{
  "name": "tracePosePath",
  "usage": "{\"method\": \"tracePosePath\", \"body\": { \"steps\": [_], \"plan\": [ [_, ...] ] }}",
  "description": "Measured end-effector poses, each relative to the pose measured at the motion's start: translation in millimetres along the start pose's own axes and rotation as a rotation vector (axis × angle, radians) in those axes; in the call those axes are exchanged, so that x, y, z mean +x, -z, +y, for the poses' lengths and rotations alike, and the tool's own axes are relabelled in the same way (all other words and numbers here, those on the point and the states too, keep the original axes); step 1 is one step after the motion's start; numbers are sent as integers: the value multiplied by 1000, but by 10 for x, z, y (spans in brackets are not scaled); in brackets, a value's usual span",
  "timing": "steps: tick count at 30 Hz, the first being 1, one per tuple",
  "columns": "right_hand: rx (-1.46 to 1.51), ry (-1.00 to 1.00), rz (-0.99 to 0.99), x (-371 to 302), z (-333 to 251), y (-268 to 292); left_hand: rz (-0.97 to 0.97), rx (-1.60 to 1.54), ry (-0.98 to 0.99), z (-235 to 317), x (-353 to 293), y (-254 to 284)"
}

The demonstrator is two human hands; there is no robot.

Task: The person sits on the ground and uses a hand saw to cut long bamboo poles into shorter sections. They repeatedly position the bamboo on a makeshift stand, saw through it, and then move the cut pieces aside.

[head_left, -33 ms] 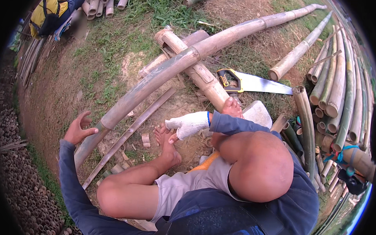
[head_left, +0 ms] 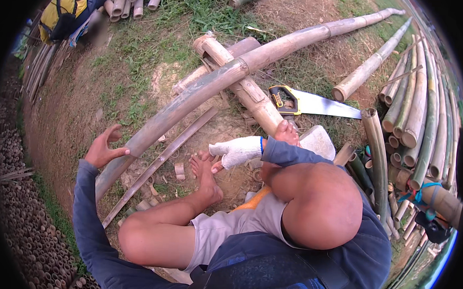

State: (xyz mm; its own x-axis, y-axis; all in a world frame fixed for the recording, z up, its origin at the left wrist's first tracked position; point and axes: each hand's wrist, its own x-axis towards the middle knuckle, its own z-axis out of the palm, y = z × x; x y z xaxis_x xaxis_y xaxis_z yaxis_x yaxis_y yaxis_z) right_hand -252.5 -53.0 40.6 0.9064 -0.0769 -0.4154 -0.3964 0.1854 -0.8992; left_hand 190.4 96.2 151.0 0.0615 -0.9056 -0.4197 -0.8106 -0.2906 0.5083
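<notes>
My left hand is at the left, bare, with fingers spread apart and the thumb laid against a long bamboo pole near its close end. No grip around the pole shows. The pole slants up to the far right, resting across a shorter, thick bamboo piece. My right hand, in a white knitted glove with bare fingertips showing, hovers over my left foot; its thumb stands away from the fingers and nothing shows in it. My right foot presses on the close end of the thick piece.
A handsaw with a yellow and black handle lies right of the thick bamboo. A split bamboo strip lies below the pole. Stacked bamboo poles fill the right side. A pale stone sits beside my right foot. A yellow bag is far left.
My left hand has shifted slightly up and to the right, its thumb now against the pole near the node. My right hand has moved a little to the right.
</notes>
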Motion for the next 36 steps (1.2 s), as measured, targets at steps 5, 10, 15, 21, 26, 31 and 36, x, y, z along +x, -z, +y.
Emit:
{"method": "tracePosePath", "body": {
  "steps": [5,10,15,21,26,31,36],
  "plan": [
    [-44,-38,27,-381,306,29,93,345,-421,1533,1424,-686],
    [43,-60,104,-656,787,62,85,324,-337,2367,2510,-1320],
    [67,-24,193,-732,1188,15,77,271,-242,2338,2677,-1529],
    [133,-102,262,-643,1483,29,28,263,-287,2338,2625,-1444],
    [176,-82,316,-621,1583,10,16,245,-318,2057,2370,-1356],
    [253,-87,308,-558,1602,-23,-88,156,-189,1140,1789,-1064],
    [202,-46,285,-547,1587,-14,-237,39,20,-78,1029,-720]
  ]
}}
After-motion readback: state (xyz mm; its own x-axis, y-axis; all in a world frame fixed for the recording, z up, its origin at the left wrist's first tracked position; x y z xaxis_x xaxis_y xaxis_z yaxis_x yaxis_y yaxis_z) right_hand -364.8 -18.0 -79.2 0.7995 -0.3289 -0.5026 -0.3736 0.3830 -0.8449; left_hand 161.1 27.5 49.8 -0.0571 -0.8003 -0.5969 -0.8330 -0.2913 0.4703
